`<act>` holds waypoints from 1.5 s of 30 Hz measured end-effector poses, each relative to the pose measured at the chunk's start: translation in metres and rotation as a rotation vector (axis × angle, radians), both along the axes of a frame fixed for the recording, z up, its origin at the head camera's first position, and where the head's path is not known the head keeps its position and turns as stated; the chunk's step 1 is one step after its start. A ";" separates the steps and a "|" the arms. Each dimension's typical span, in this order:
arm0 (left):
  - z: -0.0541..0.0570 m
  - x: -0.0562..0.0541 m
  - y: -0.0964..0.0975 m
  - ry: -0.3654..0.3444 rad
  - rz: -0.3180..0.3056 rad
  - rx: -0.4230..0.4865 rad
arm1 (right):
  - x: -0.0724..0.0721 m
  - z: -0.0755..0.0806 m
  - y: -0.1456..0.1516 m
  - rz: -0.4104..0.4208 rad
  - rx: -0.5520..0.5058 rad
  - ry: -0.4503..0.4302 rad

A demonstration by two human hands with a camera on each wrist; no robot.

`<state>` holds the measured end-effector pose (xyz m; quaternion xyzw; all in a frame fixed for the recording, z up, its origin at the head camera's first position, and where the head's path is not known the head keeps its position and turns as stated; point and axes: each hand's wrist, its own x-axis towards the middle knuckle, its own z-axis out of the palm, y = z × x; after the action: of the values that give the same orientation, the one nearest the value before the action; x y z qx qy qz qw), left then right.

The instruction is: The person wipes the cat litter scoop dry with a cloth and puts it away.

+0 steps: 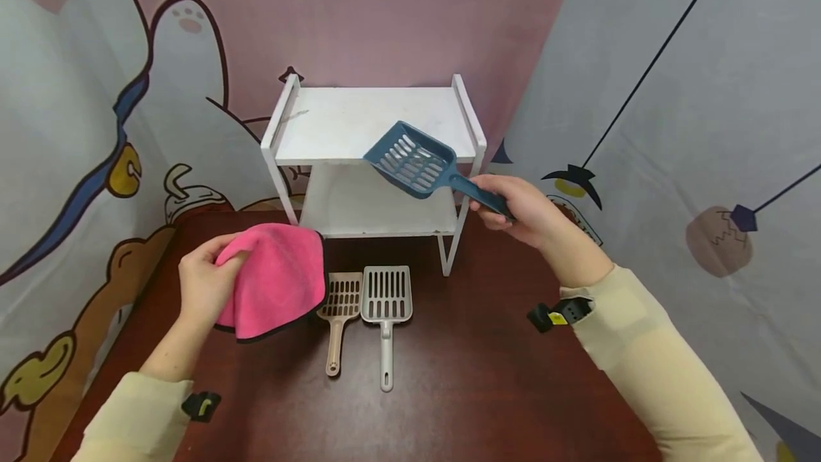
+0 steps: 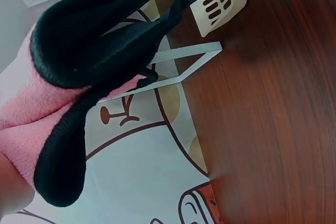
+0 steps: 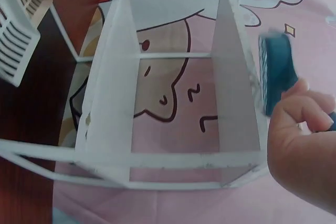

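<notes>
My right hand [image 1: 522,209] grips the handle of a blue slotted litter scoop [image 1: 417,162], its head overlapping the front edge of the white shelf's top board in the head view. The right wrist view shows this scoop [image 3: 278,69] edge-on and blurred beyond my fingers. A pink cloth [image 1: 282,273] with black edging hangs from my left hand [image 1: 208,276], pinched between thumb and fingers. Close up in the left wrist view, the cloth's black border [image 2: 100,45] folds over. Just right of the cloth lie a beige scoop [image 1: 336,334], partly covered by it, and a pale grey scoop [image 1: 386,323].
A small white two-tier shelf [image 1: 378,120] stands at the back of the dark reddish-brown table [image 1: 462,376]. Cartoon-printed fabric walls [image 1: 417,13] rise behind it and on both sides.
</notes>
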<state>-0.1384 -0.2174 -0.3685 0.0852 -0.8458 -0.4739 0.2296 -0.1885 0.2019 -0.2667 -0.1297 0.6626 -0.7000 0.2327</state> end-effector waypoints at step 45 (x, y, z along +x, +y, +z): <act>-0.007 0.001 0.009 0.038 -0.039 -0.002 | 0.005 0.017 -0.038 -0.251 -0.418 -0.283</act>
<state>-0.1377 -0.2081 -0.3755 0.0593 -0.8434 -0.4789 0.2364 -0.1835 0.1637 -0.2501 0.0072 0.4758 -0.8559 0.2025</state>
